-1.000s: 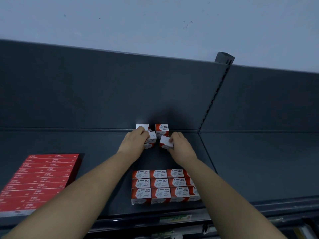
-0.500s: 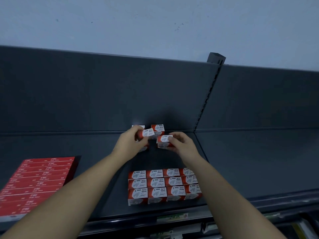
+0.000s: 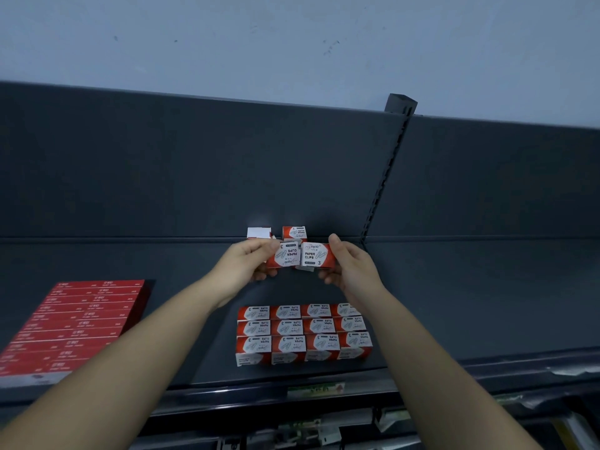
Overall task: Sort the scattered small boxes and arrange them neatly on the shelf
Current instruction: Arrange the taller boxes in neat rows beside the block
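My left hand grips a small red-and-white paper clip box, lifted above the dark shelf. My right hand holds a second paper clip box right beside it, the two boxes nearly touching. Behind them, against the shelf's back panel, sit a red box and a white-faced box. Something small and white shows just under the held boxes; I cannot tell what. Near the front edge stands a neat block of paper clip boxes, three rows deep.
A flat stack of long red boxes lies at the left of the shelf. A slotted upright post divides the back panel. The shelf's front rail carries a price label; clutter shows below it.
Both hands have lifted their boxes off the shelf and turned them so the printed tops face me. The boxes came closer together and nearer to me.
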